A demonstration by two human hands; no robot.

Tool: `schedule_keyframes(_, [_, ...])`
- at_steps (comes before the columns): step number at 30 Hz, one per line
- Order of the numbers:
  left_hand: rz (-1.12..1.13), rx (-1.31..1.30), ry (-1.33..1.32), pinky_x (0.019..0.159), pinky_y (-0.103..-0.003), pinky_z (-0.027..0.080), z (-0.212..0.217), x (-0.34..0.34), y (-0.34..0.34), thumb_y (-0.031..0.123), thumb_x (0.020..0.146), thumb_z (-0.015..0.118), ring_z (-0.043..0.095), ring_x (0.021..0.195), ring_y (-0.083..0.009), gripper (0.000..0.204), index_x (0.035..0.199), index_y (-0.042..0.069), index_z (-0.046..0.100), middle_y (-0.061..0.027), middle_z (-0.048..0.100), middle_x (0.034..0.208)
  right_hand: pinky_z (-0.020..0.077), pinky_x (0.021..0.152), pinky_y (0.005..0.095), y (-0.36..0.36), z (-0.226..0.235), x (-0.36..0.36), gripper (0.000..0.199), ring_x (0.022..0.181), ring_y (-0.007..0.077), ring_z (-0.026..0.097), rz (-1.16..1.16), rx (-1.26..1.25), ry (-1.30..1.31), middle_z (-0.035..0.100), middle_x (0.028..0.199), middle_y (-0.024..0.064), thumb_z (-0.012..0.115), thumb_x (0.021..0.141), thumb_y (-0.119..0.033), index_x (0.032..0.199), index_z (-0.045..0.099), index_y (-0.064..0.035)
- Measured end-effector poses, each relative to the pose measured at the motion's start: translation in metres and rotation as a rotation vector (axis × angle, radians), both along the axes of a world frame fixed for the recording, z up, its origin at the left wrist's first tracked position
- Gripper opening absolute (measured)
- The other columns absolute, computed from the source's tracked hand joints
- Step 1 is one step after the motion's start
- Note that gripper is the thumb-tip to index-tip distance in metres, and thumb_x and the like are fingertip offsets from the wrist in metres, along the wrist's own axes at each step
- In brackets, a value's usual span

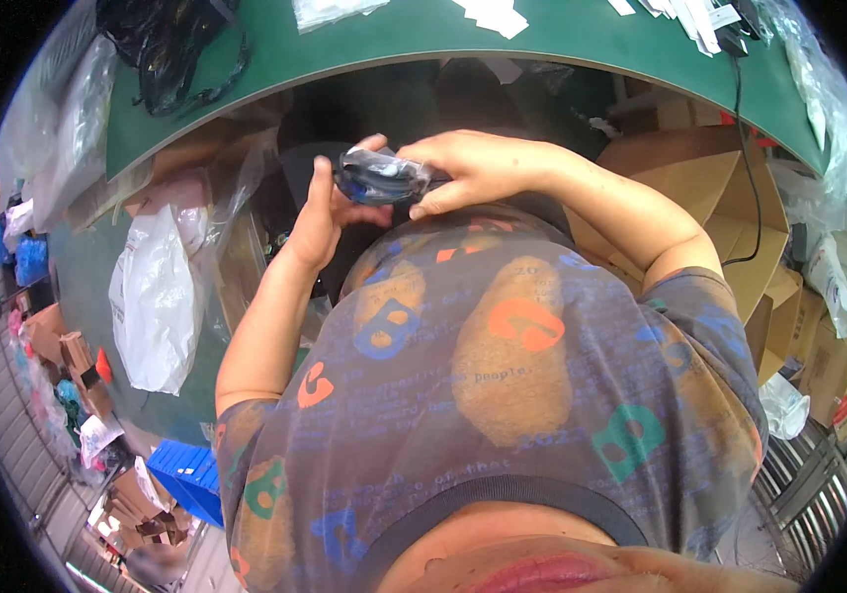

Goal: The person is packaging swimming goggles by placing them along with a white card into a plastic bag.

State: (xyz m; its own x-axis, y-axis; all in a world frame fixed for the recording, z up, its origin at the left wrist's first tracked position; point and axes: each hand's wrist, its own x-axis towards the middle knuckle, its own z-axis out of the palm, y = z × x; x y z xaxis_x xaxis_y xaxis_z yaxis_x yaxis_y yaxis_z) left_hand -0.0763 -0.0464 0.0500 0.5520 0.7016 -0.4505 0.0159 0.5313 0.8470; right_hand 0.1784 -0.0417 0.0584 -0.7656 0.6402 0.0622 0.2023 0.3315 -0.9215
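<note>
From above, through the head camera, I look down on one person in one dark shirt [423, 395] printed with large red, blue and green letters and, between them, lines of fine text, much of it faded or lost in folds. Beyond the shirt, two bare hands meet around one bundle [379, 183], dark with a touch of blue and partly wrapped in clear film. It is held in front of the belly, short of the surface edge. I see the right hand [463, 168] clamped on its right end, thumb on the near side. The left hand [318, 222] is spread around the other end, thumb raised and apart from the fingers; I cannot tell how firmly it touches.

To the right stands one large open box [680, 183] of brown cardboard, with several smaller cartons [824, 361] behind it. To the left lie one white bag [155, 306], its faint print too small for me to read, and one blue crate [186, 474].

Farther out, the green surface [562, 30] carries one black bag [171, 49] at left, one pale packet [335, 10] and two clusters of white paper [493, 15], their overlapping sheets uncountable. One black cable [738, 94] hangs over the edge at right.
</note>
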Motion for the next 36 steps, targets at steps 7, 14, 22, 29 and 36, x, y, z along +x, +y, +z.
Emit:
schedule_keyframes(7, [-0.07, 0.44, -0.358, 0.117, -0.048, 0.031, 0.001, 0.029, -0.005, 0.041, 0.096, 0.067, 0.04, 0.144, -0.0318, 0.053, 0.129, 0.001, 0.061, -0.0176, 0.058, 0.14, 0.0547, 0.069, 0.0284, 0.0, -0.007, 0.0, 0.056, 0.081, 0.0114, 0.065, 0.23, -0.759, 0.02, 0.068, 0.097, 0.0068, 0.076, 0.091, -0.028, 0.137, 0.053, -0.006])
schedule_keyframes(14, [0.089, 0.144, -0.295, 0.115, -0.038, 0.035, -0.01, 0.037, 0.012, 0.038, 0.1, 0.062, 0.052, 0.132, -0.0221, 0.05, 0.133, 0.0, 0.06, -0.0126, 0.061, 0.139, 0.0509, 0.089, 0.0344, -0.031, -0.014, -0.02, 0.048, 0.097, 0.0169, 0.062, -0.369, -0.499, 0.2, 0.068, 0.106, 0.0063, 0.07, 0.095, -0.035, 0.132, 0.06, -0.007])
schedule_keyframes(22, [0.296, 1.379, 0.309, 0.087, -0.035, 0.05, 0.045, 0.061, 0.077, 0.022, 0.082, 0.082, 0.064, 0.103, -0.0263, 0.052, 0.126, 0.005, 0.062, -0.0096, 0.067, 0.11, 0.0502, 0.073, 0.0282, -0.033, -0.033, 0.01, 0.027, 0.079, 0.011, 0.06, -0.559, -0.609, 0.456, 0.063, 0.09, 0.003, 0.061, 0.101, -0.025, 0.117, 0.058, -0.0033])
schedule_keyframes(29, [0.215, 1.874, 0.86, 0.095, -0.041, 0.043, 0.049, 0.062, 0.157, 0.018, 0.08, 0.079, 0.059, 0.111, -0.0261, 0.023, 0.101, 0.011, 0.072, -0.0036, 0.065, 0.114, 0.0512, 0.073, 0.0285, -0.048, -0.035, 0.008, 0.025, 0.08, 0.0114, 0.061, -0.571, -0.603, 0.429, 0.062, 0.091, 0.0031, 0.065, 0.1, -0.024, 0.114, 0.058, -0.0039])
schedule_keyframes(36, [0.334, 1.475, 0.298, 0.073, -0.033, 0.05, 0.057, 0.059, 0.086, 0.002, 0.081, 0.078, 0.065, 0.087, -0.0197, 0.014, 0.085, 0.007, 0.065, -0.0052, 0.068, 0.094, 0.0534, 0.072, 0.0304, -0.048, -0.055, 0.026, 0.029, 0.078, 0.0143, 0.061, -0.641, -0.646, 0.555, 0.063, 0.091, 0.0053, 0.065, 0.099, -0.022, 0.117, 0.057, -0.0013])
